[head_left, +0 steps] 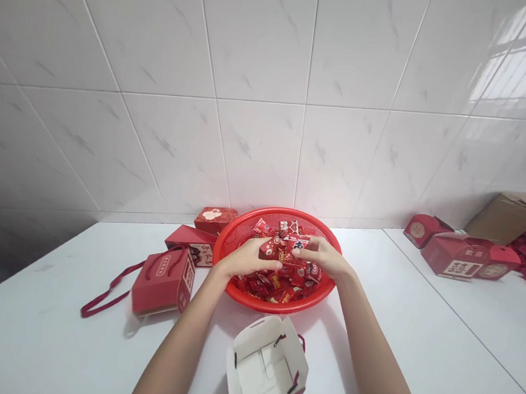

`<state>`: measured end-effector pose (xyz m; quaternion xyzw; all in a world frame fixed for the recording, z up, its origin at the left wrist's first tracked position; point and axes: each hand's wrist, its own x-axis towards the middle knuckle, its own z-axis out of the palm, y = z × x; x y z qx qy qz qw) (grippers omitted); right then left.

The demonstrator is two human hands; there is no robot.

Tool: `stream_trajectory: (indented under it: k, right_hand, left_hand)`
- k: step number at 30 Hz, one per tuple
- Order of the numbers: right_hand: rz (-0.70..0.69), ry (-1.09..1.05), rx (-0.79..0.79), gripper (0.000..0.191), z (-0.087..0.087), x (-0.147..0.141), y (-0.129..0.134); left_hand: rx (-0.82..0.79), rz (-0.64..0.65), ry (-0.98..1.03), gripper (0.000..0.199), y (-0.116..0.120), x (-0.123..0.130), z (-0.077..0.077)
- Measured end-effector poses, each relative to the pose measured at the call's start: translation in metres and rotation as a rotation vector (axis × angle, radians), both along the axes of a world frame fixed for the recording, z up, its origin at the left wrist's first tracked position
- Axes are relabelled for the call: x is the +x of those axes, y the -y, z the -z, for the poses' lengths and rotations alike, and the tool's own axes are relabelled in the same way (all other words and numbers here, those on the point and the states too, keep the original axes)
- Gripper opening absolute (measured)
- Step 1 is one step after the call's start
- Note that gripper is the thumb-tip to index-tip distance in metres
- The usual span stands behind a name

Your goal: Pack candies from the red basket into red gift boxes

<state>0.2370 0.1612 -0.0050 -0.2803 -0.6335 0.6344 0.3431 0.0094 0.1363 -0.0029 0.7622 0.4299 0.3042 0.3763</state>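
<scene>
Left hand (249, 258), right hand (327, 258) holding candies (298, 243) over basket (272, 307).

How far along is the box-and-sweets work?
Looks done: the corded red box is closed; contents not visible. In hand: wrapped sweets, held by the left hand and right hand over the red basket. Remaining: the open box is empty, and the basket holds many more sweets.

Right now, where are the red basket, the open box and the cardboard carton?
Red basket (272, 305): head view, on its near rim.
Open box (263, 378): head view, on its inside bottom.
Cardboard carton (502, 219): head view, on its brown side.
</scene>
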Motion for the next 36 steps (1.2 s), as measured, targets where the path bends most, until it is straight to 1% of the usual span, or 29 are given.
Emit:
stream_trajectory:
  k: [5,11,16,20,23,25,30,36]
  right_hand:
    - [0.0,0.003,0.009,0.029,0.002,0.0005,-0.0012]
    - [-0.001,-0.01,0.007,0.027,0.0015,0.0002,-0.0004]
    - [-0.013,-0.018,-0.011,0.03,0.0006,-0.0006,0.0003]
    - [-0.01,-0.008,0.007,0.031,0.0,-0.0009,0.0008]
    - [0.026,0.002,0.024,0.026,0.0009,-0.0004,0.0003]
    - [0.021,0.0,0.027,0.026,0.0017,0.0,-0.0002]
    - [-0.031,-0.005,0.013,0.03,0.0003,-0.0008,0.0009]
    - [-0.027,-0.001,-0.028,0.031,-0.0018,-0.002,0.0012]
  left_hand:
    - [-0.002,-0.033,0.021,0.05,0.0004,0.0003,0.0003]
    - [0.016,-0.079,0.006,0.037,-0.0012,-0.0016,0.0018]
    - [0.004,-0.094,-0.032,0.028,0.0013,0.001,0.0002]
    - [0.004,-0.17,0.01,0.022,0.0019,0.003,0.0007]
    - [0.01,-0.224,0.014,0.022,0.0009,0.0031,0.0017]
    - [0.017,-0.236,0.01,0.021,0.0004,0.0031,0.002]
    - [0.048,-0.233,-0.011,0.02,0.0011,0.0035,0.0019]
    - [0.049,-0.113,-0.089,0.02,0.0015,0.0023,0.0039]
